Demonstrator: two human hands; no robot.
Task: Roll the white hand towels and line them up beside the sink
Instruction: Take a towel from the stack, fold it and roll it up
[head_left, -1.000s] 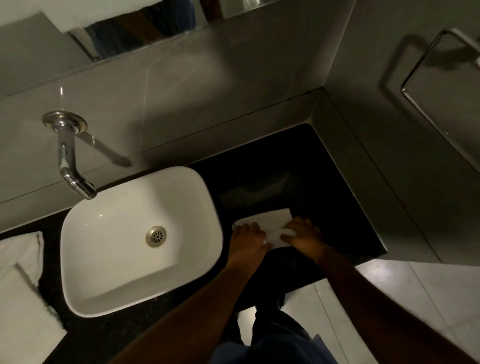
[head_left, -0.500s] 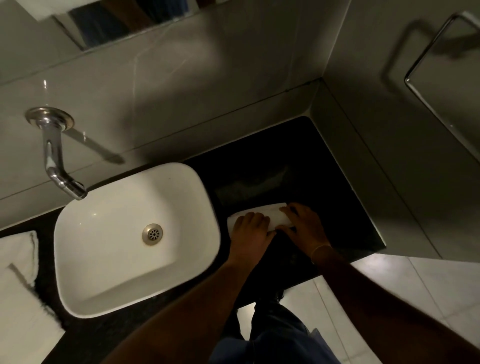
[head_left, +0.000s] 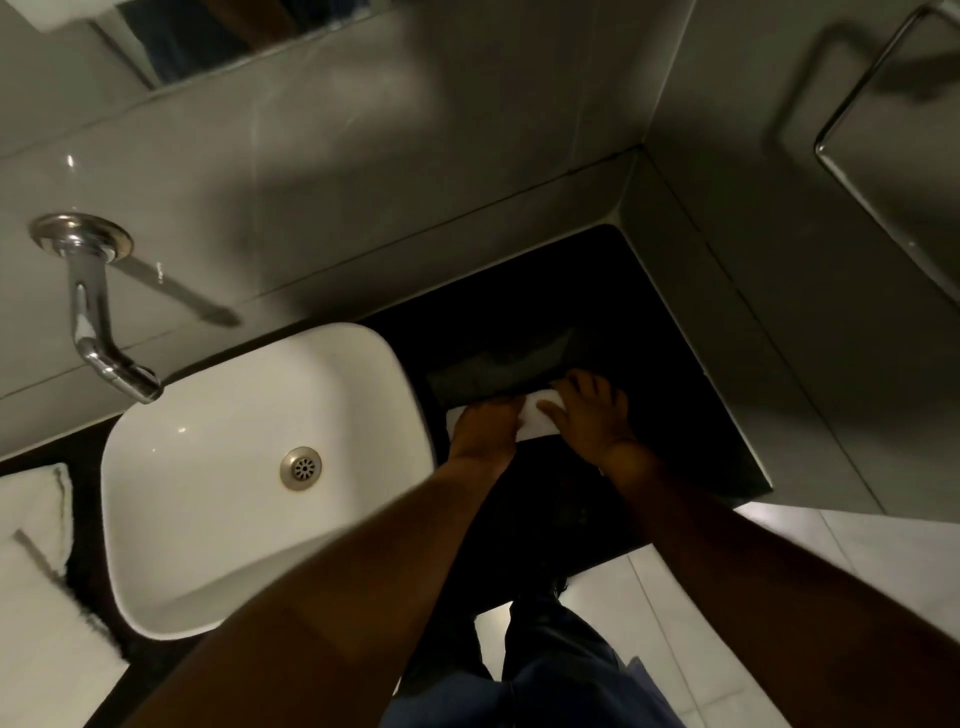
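Note:
A white hand towel, rolled into a short cylinder, lies on the black counter just right of the white sink. My left hand presses on the roll's left part and my right hand covers its right part, fingers curled over it. Only the middle and the left tip of the roll show between and beside my hands. More white towels lie unrolled on the counter left of the sink.
A chrome tap juts from the back wall over the sink. Grey tiled walls close the counter at the back and right. A chrome towel rail hangs on the right wall. My legs and the pale floor are below the counter's edge.
The flat part of the towel has disappeared into the roll. Both hands have moved away from me toward the back wall, rolling it along the counter.

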